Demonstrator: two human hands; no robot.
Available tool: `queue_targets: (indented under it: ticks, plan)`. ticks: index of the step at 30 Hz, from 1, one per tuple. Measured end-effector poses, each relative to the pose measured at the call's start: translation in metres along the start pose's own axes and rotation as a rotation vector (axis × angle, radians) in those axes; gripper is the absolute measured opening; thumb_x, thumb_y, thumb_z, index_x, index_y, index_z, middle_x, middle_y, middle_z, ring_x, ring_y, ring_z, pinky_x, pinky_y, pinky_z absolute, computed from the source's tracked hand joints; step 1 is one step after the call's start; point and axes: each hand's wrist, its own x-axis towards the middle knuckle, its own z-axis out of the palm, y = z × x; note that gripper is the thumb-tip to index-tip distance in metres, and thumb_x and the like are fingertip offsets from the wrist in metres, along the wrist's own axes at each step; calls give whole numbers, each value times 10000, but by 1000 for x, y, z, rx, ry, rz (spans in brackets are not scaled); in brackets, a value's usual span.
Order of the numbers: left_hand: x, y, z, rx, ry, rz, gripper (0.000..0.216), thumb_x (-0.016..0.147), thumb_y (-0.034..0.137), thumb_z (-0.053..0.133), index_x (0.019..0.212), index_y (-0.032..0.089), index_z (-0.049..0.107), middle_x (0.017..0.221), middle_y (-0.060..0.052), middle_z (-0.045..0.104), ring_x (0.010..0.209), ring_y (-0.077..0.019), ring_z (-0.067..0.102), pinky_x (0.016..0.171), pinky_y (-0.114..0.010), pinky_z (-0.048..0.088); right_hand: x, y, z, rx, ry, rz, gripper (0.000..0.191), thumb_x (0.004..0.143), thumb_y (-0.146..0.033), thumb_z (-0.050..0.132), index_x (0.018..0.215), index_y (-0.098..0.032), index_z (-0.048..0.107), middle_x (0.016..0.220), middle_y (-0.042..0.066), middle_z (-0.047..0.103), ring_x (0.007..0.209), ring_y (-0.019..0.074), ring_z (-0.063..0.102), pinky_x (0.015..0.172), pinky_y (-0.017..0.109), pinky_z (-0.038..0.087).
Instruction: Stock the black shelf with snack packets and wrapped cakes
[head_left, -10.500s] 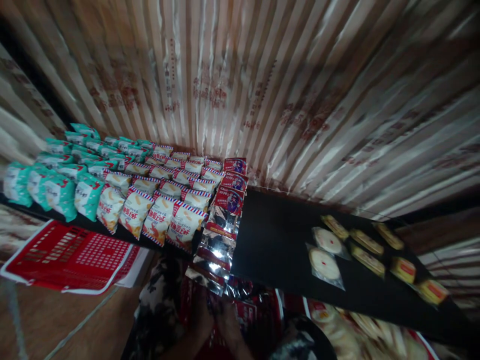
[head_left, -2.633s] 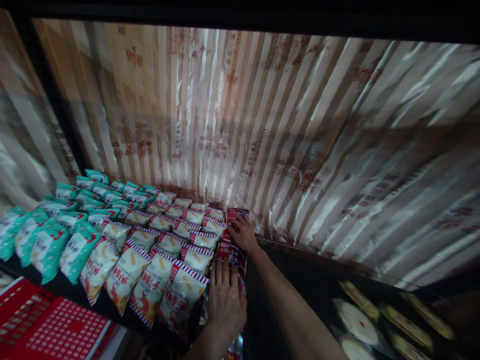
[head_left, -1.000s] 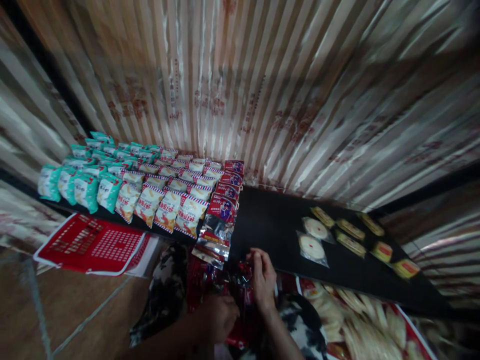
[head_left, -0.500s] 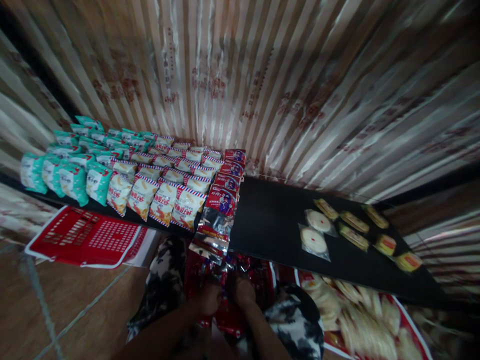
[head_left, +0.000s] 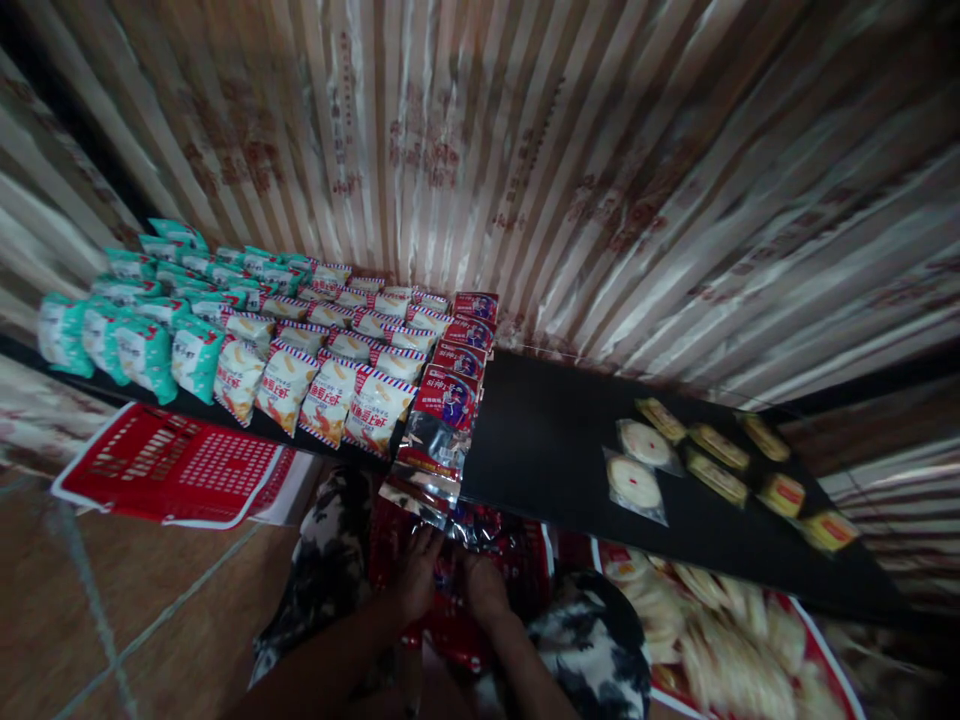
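Both my hands are down among shiny dark red packets (head_left: 457, 635) in a red bag between my knees, below the black shelf's front edge. My left hand (head_left: 416, 578) has its fingers stretched forward, lying over the packets. Beside it on the right, my right hand (head_left: 486, 588) touches the packets, its fingers dim and partly hidden. Just above my hands, a column of red and silver snack packets (head_left: 442, 410) lies overlapping on the shelf, the front ones reaching over its edge.
The black shelf (head_left: 525, 430) bears rows of teal bags (head_left: 146, 360), white snack bags (head_left: 381, 410), round white packs (head_left: 634, 485) and small yellow packs (head_left: 716, 478). A red-edged bag of pale packs (head_left: 735, 650) stands below right. A red bag (head_left: 172, 465) lies left.
My left hand has moved slightly up and forward, its fingers now stretched out. My right hand stays nearly in place. The view has shifted a little.
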Motion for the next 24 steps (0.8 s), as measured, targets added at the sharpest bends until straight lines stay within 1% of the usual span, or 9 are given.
queue_targets:
  ticks: [2,4,6,9,12,16,18,20,24]
  plan:
    - [-2,-4,1,5,43,40,677,677,28,438,1346,127,402,1467,-116,294,1366,-275,189,1117,-441,156,-10,-4,-8,40,-11,-78,377,772,-49,400,954,-218,684,968,65,720,912,143,662,745,201,446]
    - [-6,-8,1,-66,65,101,565,667,40,464,1220,130,537,1432,-107,359,1358,-271,192,1111,-421,169,-20,-7,-18,82,-2,-165,380,757,-57,426,993,-218,677,1007,64,710,962,156,645,801,213,431]
    - [-9,-10,-1,-137,76,135,400,662,65,503,1029,152,636,1299,-101,508,1288,-273,313,1082,-416,221,-30,-6,-30,115,9,-228,381,751,-69,442,1008,-222,677,998,64,712,976,176,639,826,235,427]
    - [-12,-10,-5,-211,57,138,220,689,111,520,861,164,647,963,-60,652,976,-219,548,915,-357,399,-41,-1,-49,180,56,-278,393,766,-96,430,1041,-248,666,974,47,715,951,184,646,805,256,441]
    - [-14,-4,-11,-304,35,151,158,726,152,510,836,153,624,782,-8,644,742,-154,568,722,-269,450,-50,6,-67,305,179,-311,401,780,-157,443,1126,-253,621,937,39,716,871,192,663,779,288,464]
    - [-23,15,-23,-419,39,242,164,776,209,489,885,151,597,832,1,641,772,-139,568,694,-230,435,-64,10,-93,570,332,-323,398,749,-267,542,1142,-259,606,956,25,712,861,201,662,787,317,486]
    - [-31,29,-31,-495,47,316,171,801,252,476,883,151,586,844,-5,632,786,-139,563,698,-227,429,-75,11,-109,663,339,-307,399,735,-322,578,1126,-247,610,952,26,710,883,208,655,774,321,494]
    - [-40,44,-40,-596,66,384,181,808,294,479,859,150,576,813,-6,615,761,-139,553,681,-229,422,-88,12,-126,727,317,-261,434,724,-389,604,1127,-226,598,875,22,710,826,207,656,715,314,501]
    - [-57,73,-60,-664,153,375,145,793,287,490,819,162,559,752,11,582,694,-125,521,626,-219,392,-112,16,-150,892,274,-186,546,677,-476,661,1136,-198,559,769,4,682,737,191,640,655,299,497]
